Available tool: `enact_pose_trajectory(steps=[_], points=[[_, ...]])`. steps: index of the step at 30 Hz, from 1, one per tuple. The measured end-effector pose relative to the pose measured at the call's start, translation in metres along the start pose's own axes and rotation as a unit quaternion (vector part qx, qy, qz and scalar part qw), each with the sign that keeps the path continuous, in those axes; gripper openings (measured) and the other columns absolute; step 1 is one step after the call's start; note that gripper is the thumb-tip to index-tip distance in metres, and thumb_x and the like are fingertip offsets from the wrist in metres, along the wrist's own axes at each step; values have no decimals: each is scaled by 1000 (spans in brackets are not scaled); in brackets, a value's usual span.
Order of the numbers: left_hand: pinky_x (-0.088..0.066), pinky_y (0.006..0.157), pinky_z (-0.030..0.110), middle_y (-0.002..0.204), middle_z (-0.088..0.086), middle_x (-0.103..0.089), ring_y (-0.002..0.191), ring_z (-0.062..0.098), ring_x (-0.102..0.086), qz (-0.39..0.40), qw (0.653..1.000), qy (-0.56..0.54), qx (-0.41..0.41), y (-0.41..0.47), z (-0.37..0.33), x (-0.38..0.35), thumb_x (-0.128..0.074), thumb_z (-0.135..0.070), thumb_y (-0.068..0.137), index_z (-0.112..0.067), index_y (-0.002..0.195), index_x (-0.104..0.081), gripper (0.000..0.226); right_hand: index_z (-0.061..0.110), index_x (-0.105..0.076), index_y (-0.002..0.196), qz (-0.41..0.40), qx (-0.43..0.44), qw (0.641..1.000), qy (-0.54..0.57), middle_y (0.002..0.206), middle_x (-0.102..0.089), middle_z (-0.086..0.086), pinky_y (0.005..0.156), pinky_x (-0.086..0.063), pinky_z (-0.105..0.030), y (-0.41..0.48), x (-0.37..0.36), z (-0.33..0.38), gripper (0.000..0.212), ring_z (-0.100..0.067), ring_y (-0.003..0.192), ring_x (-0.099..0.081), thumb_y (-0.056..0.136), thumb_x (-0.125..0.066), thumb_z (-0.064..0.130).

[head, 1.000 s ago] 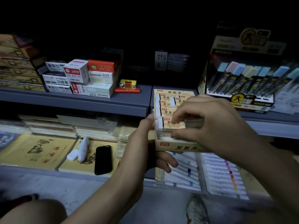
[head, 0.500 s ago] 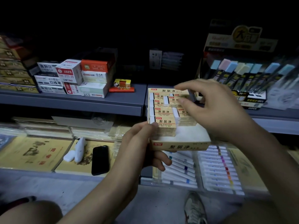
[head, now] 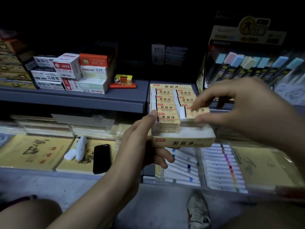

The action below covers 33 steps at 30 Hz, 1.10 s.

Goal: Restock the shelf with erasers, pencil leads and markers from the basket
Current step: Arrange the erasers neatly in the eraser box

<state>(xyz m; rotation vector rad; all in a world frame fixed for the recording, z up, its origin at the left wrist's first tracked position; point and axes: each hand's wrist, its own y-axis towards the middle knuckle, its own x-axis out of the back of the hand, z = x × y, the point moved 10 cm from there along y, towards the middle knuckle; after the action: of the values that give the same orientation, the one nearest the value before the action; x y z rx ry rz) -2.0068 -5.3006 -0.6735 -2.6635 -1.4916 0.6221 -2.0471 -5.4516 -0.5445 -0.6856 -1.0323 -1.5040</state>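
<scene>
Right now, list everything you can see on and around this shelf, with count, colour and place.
eraser box: one, cream, held before the upper shelf
erasers: about seven showing, cream sleeves, in the box
loose eraser: one, cream, above the box's right side
small cartons: about eight, white, red, orange, upper shelf left
display stand: one, pastel caps, upper shelf right
phone: one, black, on yellow booklets, lower shelf
marker trays: two, white barrels, coloured bands, lower shelf
shoe: one, pale, floor
left hand: holds the box
right hand: pinches the loose eraser

Cream-yellow eraser box, black phone
</scene>
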Motion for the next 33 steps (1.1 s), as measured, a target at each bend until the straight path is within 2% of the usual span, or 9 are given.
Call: enact_pose_trajectory(steps=[3,5,7,10,15,21,24,28,33], points=[[-53,50,30,73,20,-72,49,26,-60,-6,1000,0,6,1,1,1,-48,-51,100,-13,122,-67,48,39,-79,82,35,12,997,-66,79,-70,24,68,-46,-16,-6,-8,6,33,7,79,-63,61,-72,63],[-53,49,30,72,18,-72,48,26,-61,-10,1000,1,6,2,1,0,-48,-52,100,-13,122,-67,48,36,-80,81,45,18,994,-99,78,-69,22,68,-48,-17,-5,-13,6,26,6,74,-62,65,-77,56],[-53,49,30,71,18,-72,47,26,-61,-12,1000,6,8,2,1,-1,-48,-53,99,-14,121,-67,49,34,-81,81,44,26,992,-117,80,-70,21,69,-53,-25,-2,-17,6,18,4,73,-63,69,-84,47],[-53,49,30,71,19,-72,47,26,-60,-12,1000,9,11,1,2,-2,-47,-53,99,-14,122,-67,50,33,-82,81,47,36,988,-141,79,-72,21,74,-56,-29,2,-24,8,15,3,74,-65,73,-87,44],[-53,48,30,68,19,-70,45,25,-59,-11,1000,9,17,1,3,-2,-49,-50,99,-12,121,-66,46,33,-82,78,36,65,986,-147,80,-72,19,73,-58,-34,3,-25,10,13,-1,76,-67,72,-89,41],[-52,48,33,73,26,-72,48,32,-62,-24,999,-11,33,12,10,5,-57,-37,100,-6,123,-63,39,30,-83,79,23,97,989,-109,79,-71,20,71,-51,-22,-3,-22,10,11,3,76,-64,72,-91,34],[-53,48,31,73,23,-72,49,28,-61,-16,1000,-2,23,10,9,3,-55,-37,101,-6,124,-63,39,29,-83,77,21,107,989,-97,76,-72,20,71,-55,-25,-4,-23,9,9,3,75,-66,73,-91,31],[-53,49,31,78,24,-73,50,27,-61,-12,1000,1,23,7,8,3,-55,-39,100,-8,124,-64,40,29,-83,78,33,89,993,-74,74,-72,22,68,-57,-25,-2,-27,2,6,6,71,-66,76,-89,28],[-53,48,30,78,21,-74,50,26,-61,-15,1000,1,24,7,9,3,-53,-37,101,-9,122,-64,37,32,-72,74,4,55,993,-109,81,-61,17,73,-48,-29,1,-31,-2,19,-2,84,-55,72,-90,38]])
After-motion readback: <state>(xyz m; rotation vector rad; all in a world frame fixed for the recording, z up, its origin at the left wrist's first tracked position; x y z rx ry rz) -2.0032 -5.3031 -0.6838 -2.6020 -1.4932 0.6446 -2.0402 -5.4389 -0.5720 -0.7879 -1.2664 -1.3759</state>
